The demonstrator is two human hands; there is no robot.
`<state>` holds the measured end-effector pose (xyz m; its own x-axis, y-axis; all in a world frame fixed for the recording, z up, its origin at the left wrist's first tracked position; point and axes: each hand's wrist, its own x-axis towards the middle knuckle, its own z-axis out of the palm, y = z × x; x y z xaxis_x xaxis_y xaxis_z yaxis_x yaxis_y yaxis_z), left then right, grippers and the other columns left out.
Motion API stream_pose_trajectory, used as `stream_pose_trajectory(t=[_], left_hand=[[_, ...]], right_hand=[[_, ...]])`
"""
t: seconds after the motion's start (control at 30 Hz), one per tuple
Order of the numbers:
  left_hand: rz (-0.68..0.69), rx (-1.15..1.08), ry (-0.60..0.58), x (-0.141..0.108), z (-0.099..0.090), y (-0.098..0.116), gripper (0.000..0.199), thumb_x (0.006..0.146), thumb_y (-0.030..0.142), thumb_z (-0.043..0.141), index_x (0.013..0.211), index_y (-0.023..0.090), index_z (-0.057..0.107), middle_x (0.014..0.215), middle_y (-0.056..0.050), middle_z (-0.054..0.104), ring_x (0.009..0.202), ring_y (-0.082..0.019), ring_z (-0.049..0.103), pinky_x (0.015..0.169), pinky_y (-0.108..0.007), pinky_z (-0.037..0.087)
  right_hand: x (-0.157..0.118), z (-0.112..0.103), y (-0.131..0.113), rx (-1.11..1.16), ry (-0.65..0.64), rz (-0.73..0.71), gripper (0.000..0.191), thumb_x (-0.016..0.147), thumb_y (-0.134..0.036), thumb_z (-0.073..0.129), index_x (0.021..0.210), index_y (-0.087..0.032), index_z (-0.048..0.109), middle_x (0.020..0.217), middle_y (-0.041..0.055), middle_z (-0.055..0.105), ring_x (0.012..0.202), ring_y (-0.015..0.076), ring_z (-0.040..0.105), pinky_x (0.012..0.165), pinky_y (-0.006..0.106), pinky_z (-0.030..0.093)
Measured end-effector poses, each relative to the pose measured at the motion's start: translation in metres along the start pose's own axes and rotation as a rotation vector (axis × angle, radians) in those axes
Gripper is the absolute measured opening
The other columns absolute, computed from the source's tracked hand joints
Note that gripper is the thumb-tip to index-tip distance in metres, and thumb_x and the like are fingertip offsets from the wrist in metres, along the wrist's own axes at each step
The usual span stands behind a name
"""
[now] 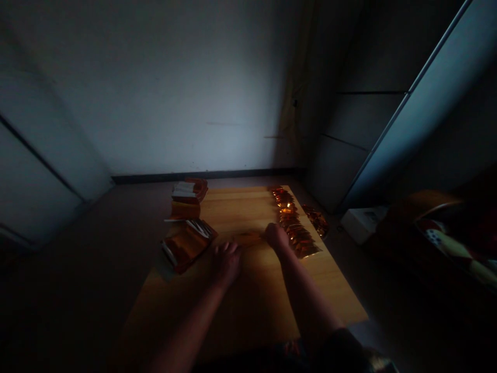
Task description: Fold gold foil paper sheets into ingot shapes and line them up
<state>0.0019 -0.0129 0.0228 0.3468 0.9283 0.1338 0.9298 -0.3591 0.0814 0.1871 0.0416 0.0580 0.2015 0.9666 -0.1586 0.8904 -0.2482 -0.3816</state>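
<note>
My right hand (277, 236) is closed like a fist low over the middle of the wooden table, at the right end of a blurred, flat brown-gold piece (250, 238). My left hand (228, 260) rests on the tabletop just left of that piece, its fingers curled; what lies under the fingertips is hidden. Close beyond my right hand runs a row of shiny copper-gold folded foil pieces (293, 223) along the right side. To the left of my left hand sits a stack of brown-gold sheets (189, 243) with whitish edges.
More sheets (186, 194) lie at the table's (229, 207) far left corner. Beyond the right edge, lower down, is a heap of shiny foil (316, 220). A white box (361, 224) stands on the floor at right. The wall (202, 103) rises behind; the room is dim.
</note>
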Motion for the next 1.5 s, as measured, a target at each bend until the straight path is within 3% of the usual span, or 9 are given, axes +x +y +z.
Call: stream_pose_trajectory(t=[0.1, 0.2, 0.37, 0.6, 1.03, 1.2, 1.3, 1.4, 1.5], left_hand=[[0.009, -0.003, 0.007, 0.000, 0.000, 0.000, 0.036, 0.085, 0.014, 0.041, 0.111, 0.024, 0.064, 0.113, -0.010, 0.063, 0.105, -0.027, 0.051, 0.085, -0.043, 0.037], [0.004, -0.001, -0.008, -0.001, -0.001, 0.000, 0.035, 0.084, 0.016, 0.044, 0.113, 0.024, 0.062, 0.115, -0.010, 0.062, 0.106, -0.027, 0.050, 0.087, -0.043, 0.036], [-0.003, -0.002, -0.007, -0.001, -0.001, 0.000, 0.034, 0.085, 0.015, 0.041, 0.110, 0.023, 0.063, 0.112, -0.009, 0.063, 0.104, -0.026, 0.052, 0.089, -0.043, 0.035], [-0.018, -0.016, -0.021, -0.001, -0.003, 0.002, 0.033, 0.084, 0.015, 0.041, 0.108, 0.021, 0.064, 0.110, -0.008, 0.064, 0.105, -0.026, 0.052, 0.090, -0.044, 0.035], [0.000, -0.028, 0.020, -0.005, -0.004, 0.002, 0.036, 0.086, 0.013, 0.039, 0.109, 0.024, 0.064, 0.111, -0.009, 0.065, 0.105, -0.026, 0.053, 0.092, -0.047, 0.033], [-0.005, -0.009, 0.037, -0.003, 0.002, 0.001, 0.036, 0.086, 0.012, 0.038, 0.106, 0.024, 0.066, 0.110, -0.009, 0.065, 0.103, -0.027, 0.053, 0.089, -0.047, 0.034], [-0.006, -0.011, 0.029, -0.002, 0.004, 0.000, 0.036, 0.087, 0.013, 0.037, 0.105, 0.024, 0.066, 0.107, -0.009, 0.066, 0.102, -0.026, 0.053, 0.087, -0.045, 0.035], [-0.003, -0.019, 0.042, -0.002, 0.004, 0.000, 0.035, 0.087, 0.015, 0.039, 0.106, 0.024, 0.066, 0.103, -0.009, 0.066, 0.100, -0.025, 0.054, 0.085, -0.042, 0.036], [-0.001, -0.031, 0.056, -0.003, 0.004, -0.001, 0.035, 0.085, 0.014, 0.040, 0.107, 0.026, 0.065, 0.105, -0.009, 0.067, 0.101, -0.025, 0.054, 0.084, -0.042, 0.038]], right_hand=[[-0.008, 0.005, -0.011, 0.115, 0.025, -0.123, 0.020, 0.078, -0.029, 0.063, 0.095, -0.019, 0.068, 0.092, 0.0048, 0.072, 0.081, 0.0155, 0.066, 0.062, 0.019, 0.043], [-0.014, 0.015, -0.023, 0.057, -0.074, -0.210, 0.021, 0.075, -0.028, 0.066, 0.094, -0.020, 0.070, 0.096, 0.0050, 0.072, 0.086, 0.0169, 0.066, 0.064, 0.019, 0.044], [-0.019, 0.028, -0.036, -0.073, -0.117, -0.146, 0.036, 0.076, -0.040, 0.067, 0.105, -0.019, 0.068, 0.105, 0.0111, 0.070, 0.096, 0.0244, 0.066, 0.072, 0.026, 0.048], [-0.018, 0.025, -0.041, -0.109, -0.158, -0.115, 0.050, 0.072, -0.045, 0.072, 0.112, -0.016, 0.066, 0.113, 0.0144, 0.067, 0.100, 0.0269, 0.065, 0.078, 0.030, 0.052], [0.000, 0.012, -0.009, -0.137, -0.158, -0.053, 0.032, 0.069, -0.031, 0.074, 0.099, -0.021, 0.072, 0.103, 0.0105, 0.072, 0.096, 0.0248, 0.067, 0.073, 0.027, 0.052], [-0.006, 0.003, 0.003, -0.109, -0.082, -0.015, 0.025, 0.081, -0.029, 0.060, 0.101, -0.019, 0.070, 0.103, 0.0127, 0.071, 0.094, 0.0241, 0.067, 0.072, 0.027, 0.050], [-0.008, 0.007, 0.002, 0.030, 0.017, -0.160, 0.038, 0.077, -0.022, 0.063, 0.115, -0.021, 0.063, 0.110, 0.0079, 0.069, 0.097, 0.0195, 0.065, 0.076, 0.024, 0.048], [-0.006, 0.018, 0.000, 0.113, 0.026, -0.347, 0.061, 0.067, -0.012, 0.069, 0.126, -0.020, 0.056, 0.118, 0.0060, 0.065, 0.103, 0.0170, 0.061, 0.083, 0.020, 0.047], [-0.001, 0.026, 0.001, 0.085, 0.008, -0.412, 0.055, 0.068, -0.010, 0.066, 0.121, -0.019, 0.060, 0.117, 0.0059, 0.066, 0.105, 0.0177, 0.060, 0.086, 0.022, 0.046]])
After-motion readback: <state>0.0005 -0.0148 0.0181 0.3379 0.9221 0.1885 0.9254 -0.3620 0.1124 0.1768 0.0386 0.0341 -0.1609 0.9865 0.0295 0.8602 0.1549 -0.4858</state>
